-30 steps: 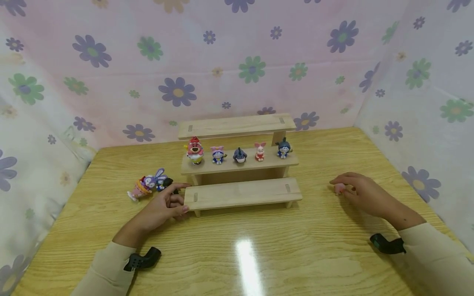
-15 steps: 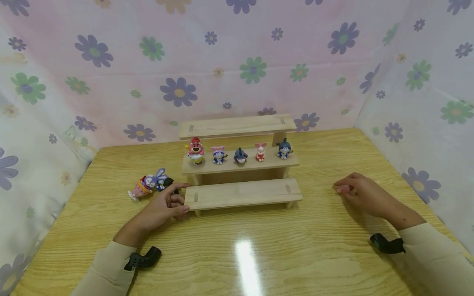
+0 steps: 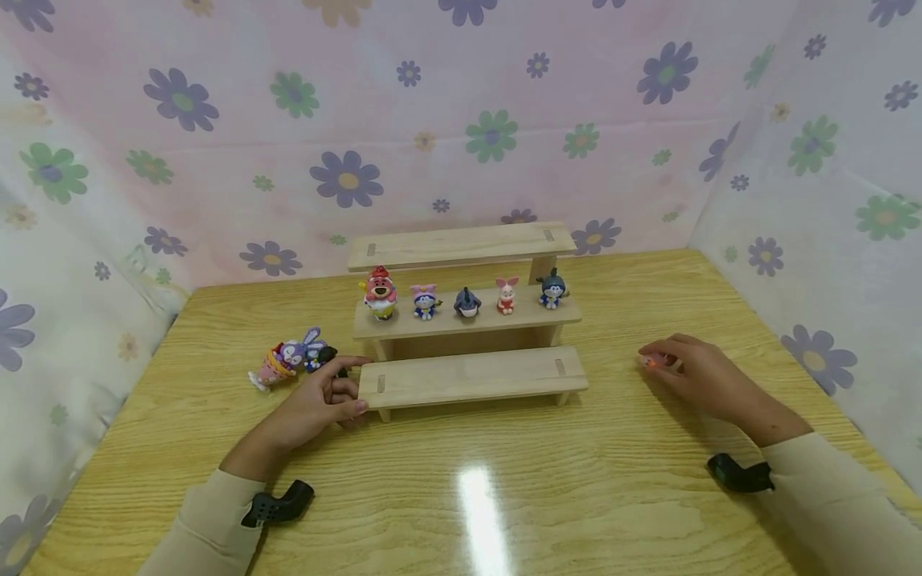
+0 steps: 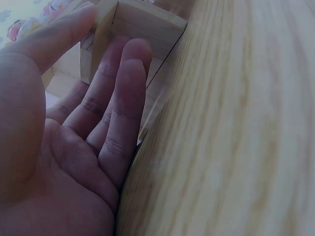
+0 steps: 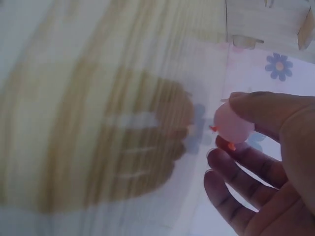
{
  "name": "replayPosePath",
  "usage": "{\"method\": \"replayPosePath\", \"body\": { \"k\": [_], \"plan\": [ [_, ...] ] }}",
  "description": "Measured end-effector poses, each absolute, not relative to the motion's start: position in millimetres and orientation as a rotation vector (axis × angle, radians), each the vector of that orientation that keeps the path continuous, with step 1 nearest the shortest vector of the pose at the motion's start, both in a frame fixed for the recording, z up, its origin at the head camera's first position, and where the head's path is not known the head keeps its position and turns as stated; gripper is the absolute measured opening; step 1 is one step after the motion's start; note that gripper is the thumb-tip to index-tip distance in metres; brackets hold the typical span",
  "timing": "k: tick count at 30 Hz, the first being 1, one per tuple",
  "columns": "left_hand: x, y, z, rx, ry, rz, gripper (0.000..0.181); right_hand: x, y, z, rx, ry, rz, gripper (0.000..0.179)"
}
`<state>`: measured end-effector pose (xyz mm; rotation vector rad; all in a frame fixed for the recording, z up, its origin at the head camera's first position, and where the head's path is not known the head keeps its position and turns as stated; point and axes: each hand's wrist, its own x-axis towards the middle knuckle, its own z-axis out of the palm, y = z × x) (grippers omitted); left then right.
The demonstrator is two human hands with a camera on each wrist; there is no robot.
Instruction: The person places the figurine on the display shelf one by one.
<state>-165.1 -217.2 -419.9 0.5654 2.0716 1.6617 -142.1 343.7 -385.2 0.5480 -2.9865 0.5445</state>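
Observation:
My left hand (image 3: 313,404) holds the left end of the low front tier of a stepped wooden display stand (image 3: 471,376), thumb at its front corner and index finger at its back corner. In the left wrist view, the other fingers (image 4: 128,93) lie loosely beside the stand's leg. Over the table at the right, my right hand (image 3: 706,376) pinches a small round pink figurine (image 5: 234,123) with orange-red bits between thumb and fingertips. Most of the figurine is hidden by the hand in the head view.
Several figurines line the middle tier, including a red-hatted bear (image 3: 380,294), a grey donkey (image 3: 467,303) and a pink piglet (image 3: 507,296). A purple rabbit figurine (image 3: 277,364) lies beside others, one black, left of the stand. Flowered cloth (image 3: 432,96) closes off the back and sides.
The pink figurine has turned in my right fingers, and its orange-red part now shows. My right hand shifts slightly left. The left hand keeps its place on the stand.

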Motion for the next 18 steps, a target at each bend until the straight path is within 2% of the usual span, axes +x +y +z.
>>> {"method": "replayPosePath", "body": {
  "k": [18],
  "plan": [
    [-165.0, -217.3, -422.8, 0.546, 2.075, 1.668, 0.067, -141.9, 287.9, -375.1, 0.646, -2.729, 0.658, 0.022]
  ]
}}
